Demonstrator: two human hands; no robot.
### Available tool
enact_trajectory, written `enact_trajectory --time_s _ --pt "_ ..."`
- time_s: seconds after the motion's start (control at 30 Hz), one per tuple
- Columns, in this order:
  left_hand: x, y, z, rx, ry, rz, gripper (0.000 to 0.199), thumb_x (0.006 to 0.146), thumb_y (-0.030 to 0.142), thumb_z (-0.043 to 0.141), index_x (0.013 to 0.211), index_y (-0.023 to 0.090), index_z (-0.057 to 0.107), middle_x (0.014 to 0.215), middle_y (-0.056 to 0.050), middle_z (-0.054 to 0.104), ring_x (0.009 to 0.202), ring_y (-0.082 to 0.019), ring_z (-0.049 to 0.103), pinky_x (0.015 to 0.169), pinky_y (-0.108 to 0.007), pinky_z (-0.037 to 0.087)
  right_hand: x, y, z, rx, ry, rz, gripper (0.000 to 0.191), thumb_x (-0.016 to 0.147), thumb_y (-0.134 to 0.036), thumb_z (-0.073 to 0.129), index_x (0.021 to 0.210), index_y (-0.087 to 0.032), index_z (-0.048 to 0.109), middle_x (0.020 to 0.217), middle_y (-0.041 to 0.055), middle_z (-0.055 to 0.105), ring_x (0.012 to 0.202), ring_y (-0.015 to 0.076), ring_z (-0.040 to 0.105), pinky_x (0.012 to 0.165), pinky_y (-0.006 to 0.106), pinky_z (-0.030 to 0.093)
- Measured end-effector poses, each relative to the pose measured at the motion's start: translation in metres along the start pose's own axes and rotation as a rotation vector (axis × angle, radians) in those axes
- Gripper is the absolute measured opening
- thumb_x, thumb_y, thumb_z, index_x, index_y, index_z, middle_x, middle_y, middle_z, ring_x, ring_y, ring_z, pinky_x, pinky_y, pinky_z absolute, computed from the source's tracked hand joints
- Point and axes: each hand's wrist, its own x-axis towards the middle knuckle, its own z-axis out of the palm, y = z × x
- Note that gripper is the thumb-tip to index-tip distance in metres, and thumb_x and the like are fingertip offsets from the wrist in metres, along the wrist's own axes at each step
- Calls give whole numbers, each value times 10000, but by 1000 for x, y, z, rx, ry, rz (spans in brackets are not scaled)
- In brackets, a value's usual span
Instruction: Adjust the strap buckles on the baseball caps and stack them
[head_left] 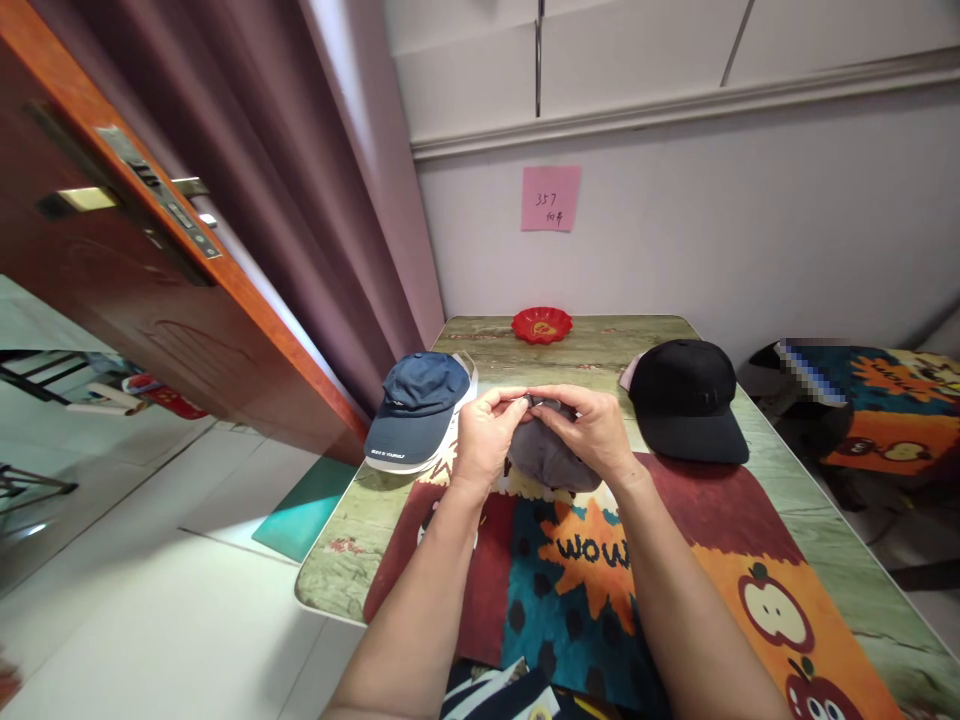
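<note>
Both hands meet over the middle of the table at a dark grey cap (553,452). The fingers of my left hand (487,428) pinch the cap's upper edge from the left, where a small strap or buckle seems to sit. From the right, my right hand (592,425) pinches the same edge, fingertips almost touching the left ones. Part of the cap is hidden behind the hands. To the left lies a navy blue cap (418,405) with white lettering on its brim, stacked on a whitish one. A black cap (686,400) rests on the right, with something pinkish behind it.
A patterned mat (570,600) covers the near part of the green wood-look table (337,560). At the far edge sits a red scalloped dish (541,325). A pink note (551,198) is on the wall. An open door (195,300) and a curtain (300,200) stand left.
</note>
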Motion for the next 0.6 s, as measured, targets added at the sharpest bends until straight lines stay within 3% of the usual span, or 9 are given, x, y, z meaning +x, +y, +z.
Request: enact_trajectory --time_s 0.13,0.27,0.4,0.5,0.6 --pt "-1 0 3 -70 71 -8 320 656 288 839 872 152 646 823 -23 723 667 -132 694 717 -281 570 -2 0 2 -37 39 -23 206 883 -278 679 1060 -270 785 1056 45 794 936 237 749 859 337 565" --pt "1 1 1 -86 18 1 267 641 295 840 722 137 641 867 -21 691 705 -106 654 760 -264 544 -2 3 4 -59 32 -51 197 904 -291 664 1066 -275 776 1079 43 789 969 235 743 881 336 557" --pt "2 4 -1 -80 -38 -36 213 659 284 816 740 135 686 773 -14 681 719 -118 629 758 -263 519 -2 2 5 -85 2 -68 238 914 -337 672 1132 -290 754 1135 43 774 1009 244 733 903 345 545" --pt "1 6 -1 -23 -34 -35 179 660 267 791 714 137 680 734 -9 668 676 -108 596 698 -241 488 -3 0 4 -153 -36 -96 255 928 -329 655 1167 -300 738 1106 40 777 974 230 729 874 329 530" --pt "-1 6 1 43 7 -32 170 665 270 754 657 137 647 826 -30 689 616 -80 538 597 -215 431 -3 0 3 -216 -30 -78 196 923 -307 641 1085 -279 748 1036 44 778 907 217 722 808 309 515"
